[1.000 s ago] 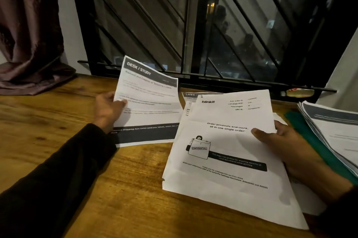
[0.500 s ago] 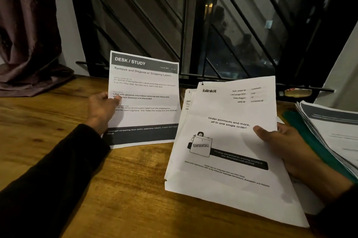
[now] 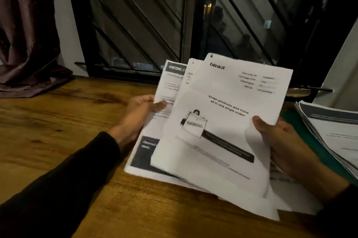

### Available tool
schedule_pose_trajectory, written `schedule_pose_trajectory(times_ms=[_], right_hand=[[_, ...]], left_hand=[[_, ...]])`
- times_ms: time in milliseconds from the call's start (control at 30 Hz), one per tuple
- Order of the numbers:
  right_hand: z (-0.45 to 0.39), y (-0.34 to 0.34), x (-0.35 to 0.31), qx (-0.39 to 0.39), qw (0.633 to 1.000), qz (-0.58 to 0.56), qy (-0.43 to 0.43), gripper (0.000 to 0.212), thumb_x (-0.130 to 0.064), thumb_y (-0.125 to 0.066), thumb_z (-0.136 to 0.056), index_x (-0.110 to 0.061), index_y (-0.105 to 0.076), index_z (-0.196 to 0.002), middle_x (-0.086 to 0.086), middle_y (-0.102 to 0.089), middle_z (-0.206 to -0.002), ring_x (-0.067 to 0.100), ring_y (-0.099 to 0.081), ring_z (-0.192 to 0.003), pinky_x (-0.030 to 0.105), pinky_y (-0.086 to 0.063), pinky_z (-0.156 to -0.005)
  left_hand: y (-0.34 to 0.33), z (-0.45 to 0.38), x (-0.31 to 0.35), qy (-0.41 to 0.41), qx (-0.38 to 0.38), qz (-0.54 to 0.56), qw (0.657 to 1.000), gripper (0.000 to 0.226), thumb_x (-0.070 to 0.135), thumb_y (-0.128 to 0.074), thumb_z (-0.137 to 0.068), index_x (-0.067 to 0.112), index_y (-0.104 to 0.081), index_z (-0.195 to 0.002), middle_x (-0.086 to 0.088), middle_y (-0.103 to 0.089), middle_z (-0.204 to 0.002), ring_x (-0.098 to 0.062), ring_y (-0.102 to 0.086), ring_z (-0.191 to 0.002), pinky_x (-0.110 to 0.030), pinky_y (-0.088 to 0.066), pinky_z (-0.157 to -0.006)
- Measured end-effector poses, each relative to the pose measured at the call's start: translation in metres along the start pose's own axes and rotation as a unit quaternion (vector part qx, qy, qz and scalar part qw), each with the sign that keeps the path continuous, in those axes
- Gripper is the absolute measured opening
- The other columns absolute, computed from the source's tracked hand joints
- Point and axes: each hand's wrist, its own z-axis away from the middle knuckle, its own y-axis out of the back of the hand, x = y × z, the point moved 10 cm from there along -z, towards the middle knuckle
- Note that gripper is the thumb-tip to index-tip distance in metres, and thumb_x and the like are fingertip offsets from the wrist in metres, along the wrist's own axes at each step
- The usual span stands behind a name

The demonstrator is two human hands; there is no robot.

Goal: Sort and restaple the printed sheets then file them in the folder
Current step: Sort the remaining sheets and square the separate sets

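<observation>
Pinching: left hand (image 3: 138, 110), thumb over the face and fingers curled behind the left edge of a single sheet with a dark header band (image 3: 168, 86). This sheet sits tucked behind the left side of the fanned bundle, its lower dark band showing at bottom left. Right hand (image 3: 280, 140): thumb pressed on the front of the bundle of printed sheets (image 3: 222, 131), remaining fingers curled beneath its right edge. Top page reads "blinkit". Bundle is tilted up off the wooden table (image 3: 58, 131), lower edges blurred. Further loose pages lie under the right wrist. To the right, a second stack of printed sheets (image 3: 333, 129) rests on a green folder (image 3: 302, 131). Behind: barred window (image 3: 174, 24); curtain (image 3: 25, 34) at left.
</observation>
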Motion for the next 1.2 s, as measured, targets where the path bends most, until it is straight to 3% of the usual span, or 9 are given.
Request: schedule_pose_trajectory(times_ms=[67,133,367,467,633,767,1033,1133,1200], right_hand=[[0.003,-0.013,0.003,-0.051,0.998,0.014,-0.020,0.038,-0.036,-0.061,-0.090,-0.021,-0.054,-0.125,0.001,-0.065,-0.118,0.028,-0.065,-0.097,0.034,-0.057,-0.081],[0.001,-0.010,0.012,-0.053,0.997,0.000,-0.054,0.037,-0.021,-0.058,-0.094,-0.020,-0.052,-0.130,0.006,-0.064,-0.121,0.033,-0.064,-0.100,0.044,-0.056,-0.084],[-0.023,0.090,-0.025,0.192,0.981,0.008,0.002,0.019,-0.010,-0.065,-0.090,-0.005,-0.064,-0.108,0.006,-0.065,-0.094,0.005,-0.062,-0.051,0.017,-0.051,-0.050],[-0.026,0.117,-0.020,0.229,0.973,-0.011,0.000,0.007,-0.006,-0.063,-0.090,-0.005,-0.063,-0.097,0.005,-0.063,-0.086,-0.003,-0.055,-0.037,0.012,-0.047,-0.040],[-0.021,0.139,-0.020,0.272,0.959,-0.083,0.004,0.028,-0.001,-0.058,-0.092,0.007,-0.057,-0.119,0.012,-0.061,-0.116,0.018,-0.059,-0.087,0.026,-0.046,-0.078],[-0.021,0.163,-0.019,0.317,0.940,-0.122,0.027,0.033,0.007,-0.053,-0.090,0.008,-0.053,-0.123,0.015,-0.058,-0.127,0.013,-0.053,-0.075,0.017,-0.047,-0.064],[-0.027,0.184,-0.013,0.364,0.923,-0.124,0.008,0.040,-0.005,-0.059,-0.090,-0.001,-0.050,-0.129,0.004,-0.057,-0.130,0.018,-0.057,-0.104,0.023,-0.048,-0.091],[-0.027,0.182,-0.013,0.357,0.929,-0.097,0.002,0.041,-0.005,-0.059,-0.092,0.003,-0.049,-0.131,0.001,-0.055,-0.122,0.016,-0.054,-0.101,0.009,-0.044,-0.069],[-0.028,0.183,-0.014,0.359,0.930,-0.077,0.004,0.041,-0.006,-0.060,-0.091,0.004,-0.050,-0.129,0.003,-0.057,-0.127,0.018,-0.055,-0.102,0.018,-0.044,-0.085]], left_hand=[[-0.029,0.010,-0.004,0.002,-0.052,-0.005,0.999,0.017,-0.005,-0.061,-0.089,0.001,-0.069,-0.102,-0.012,-0.077,-0.090,-0.019,-0.074,-0.068,-0.026,-0.058,-0.056],[-0.045,0.016,-0.008,0.005,-0.091,-0.008,0.996,0.022,-0.005,-0.057,-0.091,0.005,-0.072,-0.104,-0.011,-0.077,-0.091,-0.017,-0.074,-0.071,-0.025,-0.058,-0.057],[-0.047,0.016,-0.015,-0.065,-0.065,-0.217,0.972,0.012,0.035,-0.064,-0.094,0.027,-0.071,-0.095,0.009,-0.074,-0.091,-0.002,-0.064,-0.072,-0.018,-0.048,-0.062],[-0.065,0.006,-0.019,-0.059,-0.061,-0.252,0.964,0.017,0.051,-0.064,-0.090,0.036,-0.066,-0.098,0.020,-0.069,-0.103,0.002,-0.064,-0.097,-0.021,-0.051,-0.086],[-0.110,-0.008,-0.031,-0.067,-0.076,-0.463,0.880,0.059,0.088,-0.045,-0.072,0.050,-0.056,-0.116,0.006,-0.055,-0.140,-0.027,-0.041,-0.133,-0.048,-0.029,-0.111],[-0.120,-0.018,-0.041,-0.053,-0.071,-0.526,0.846,0.083,0.089,-0.045,-0.070,0.037,-0.049,-0.135,0.000,-0.043,-0.149,-0.029,-0.029,-0.137,-0.050,-0.022,-0.110],[-0.104,-0.035,-0.048,0.005,-0.057,-0.373,0.926,0.093,0.067,-0.080,-0.056,0.033,-0.045,-0.135,0.004,-0.058,-0.137,-0.026,-0.046,-0.131,-0.048,-0.039,-0.108],[-0.092,-0.039,-0.047,0.029,-0.062,-0.251,0.966,0.067,0.016,-0.084,-0.076,0.019,-0.048,-0.133,0.000,-0.065,-0.124,-0.021,-0.063,-0.113,-0.040,-0.054,-0.096],[-0.078,-0.041,-0.041,0.019,-0.049,-0.210,0.976,0.056,-0.007,-0.073,-0.081,0.010,-0.053,-0.130,-0.003,-0.064,-0.119,-0.023,-0.063,-0.110,-0.036,-0.056,-0.091]])
